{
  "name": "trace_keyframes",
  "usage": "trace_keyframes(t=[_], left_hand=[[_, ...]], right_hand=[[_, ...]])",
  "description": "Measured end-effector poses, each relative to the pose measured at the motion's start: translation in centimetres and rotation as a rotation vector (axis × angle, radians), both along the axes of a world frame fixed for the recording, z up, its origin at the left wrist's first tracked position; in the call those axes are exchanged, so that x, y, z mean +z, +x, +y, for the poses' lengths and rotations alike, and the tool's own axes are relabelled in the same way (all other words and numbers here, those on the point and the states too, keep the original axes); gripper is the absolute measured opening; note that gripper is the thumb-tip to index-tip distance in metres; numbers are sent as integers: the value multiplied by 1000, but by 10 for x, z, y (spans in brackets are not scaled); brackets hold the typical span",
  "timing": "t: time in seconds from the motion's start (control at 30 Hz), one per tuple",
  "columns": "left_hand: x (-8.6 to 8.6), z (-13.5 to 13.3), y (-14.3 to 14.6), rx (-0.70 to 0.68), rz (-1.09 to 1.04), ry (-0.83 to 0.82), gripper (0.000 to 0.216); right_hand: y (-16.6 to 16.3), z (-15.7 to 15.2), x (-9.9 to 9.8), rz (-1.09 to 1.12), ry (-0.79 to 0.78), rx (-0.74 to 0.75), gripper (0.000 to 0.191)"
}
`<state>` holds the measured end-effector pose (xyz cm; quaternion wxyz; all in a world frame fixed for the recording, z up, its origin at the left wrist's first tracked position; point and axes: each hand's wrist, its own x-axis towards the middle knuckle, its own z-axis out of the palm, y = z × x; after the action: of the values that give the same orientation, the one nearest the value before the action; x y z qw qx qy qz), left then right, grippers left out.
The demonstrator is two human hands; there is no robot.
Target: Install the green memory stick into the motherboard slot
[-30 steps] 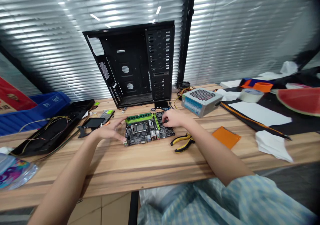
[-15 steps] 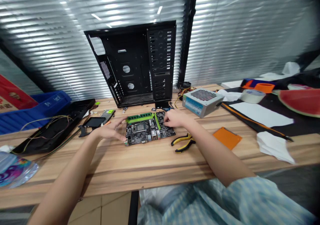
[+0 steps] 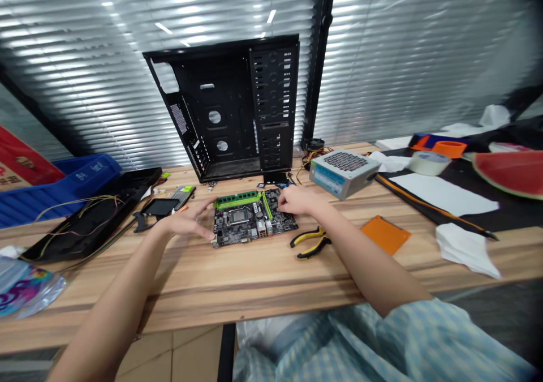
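Observation:
A motherboard lies flat on the wooden table, with a green memory stick in a lime slot along its far edge. At the board's left edge is my left hand, its thumb and fingers spread, touching near the near and far corners. My right hand is over the board's right part with fingers curled together and pointing down; whatever is between the fingertips is hidden. Yellow-and-black pliers rest just below my right wrist.
Behind the board stands an open black computer case. A power supply sits to its right, and an orange plate lies nearer. On the left are a black panel, a blue bin and loose parts. White tissue lies at right.

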<state>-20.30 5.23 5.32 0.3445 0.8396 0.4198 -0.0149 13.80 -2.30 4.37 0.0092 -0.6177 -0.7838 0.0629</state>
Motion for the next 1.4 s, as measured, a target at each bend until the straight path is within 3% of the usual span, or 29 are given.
trace_keyframes(t=[0.5,0.83,1.17,1.4], left_hand=[[5,-5,4,40,10,-23,127],[4,-4,2,5,53,38,127],[3,-9,3,59,22,69,134],[10,-13,4,61,128,108,92]], right_hand=[[-4,0,2,-2,-13,-55,26],[-4,-5,2,-33,12,-24,28],[-3,-5,0,-32,24,-16,30],[-1,-1,-7,2,5,-4,27]])
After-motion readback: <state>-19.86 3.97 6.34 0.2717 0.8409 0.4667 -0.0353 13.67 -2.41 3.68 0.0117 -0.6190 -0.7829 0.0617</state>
